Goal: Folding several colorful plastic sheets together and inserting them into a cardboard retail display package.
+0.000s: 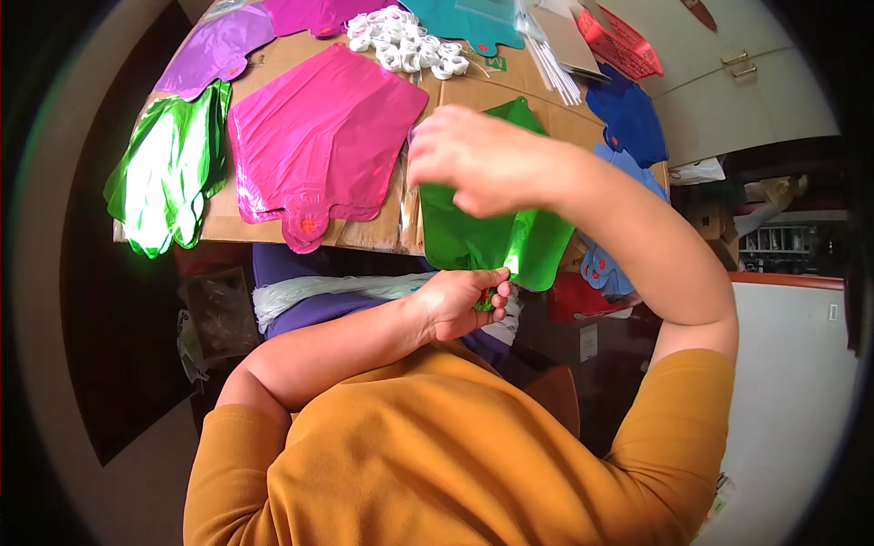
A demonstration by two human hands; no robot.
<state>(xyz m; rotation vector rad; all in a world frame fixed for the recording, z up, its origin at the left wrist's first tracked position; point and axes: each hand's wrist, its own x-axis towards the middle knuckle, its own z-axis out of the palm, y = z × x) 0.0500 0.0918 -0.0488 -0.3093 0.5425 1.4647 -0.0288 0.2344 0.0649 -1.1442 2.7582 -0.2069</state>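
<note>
The green balloon [473,238] is flat and shiny, and both hands hold it up just over the near edge of the bench [455,91]. The left hand [460,305] pinches its little neck at the bottom, with the fingers [492,278] squeezed together on it. The right hand [473,159] grips the top part, with its fingers curled shut over the foil. It looks like the balloon is being held straight so its neck can be worked on. The next move will likely need a steady pinch on the neck and a gentle pull, so the thin foil does not crumple or tear. Just left of the right hand lies a pink balloon [314,141], and further left more green balloons [168,173]. Past the fingers, far up the bench, sit white clips [401,41] and white sticks [555,68]. To the right lie blue balloons [628,118].
</note>
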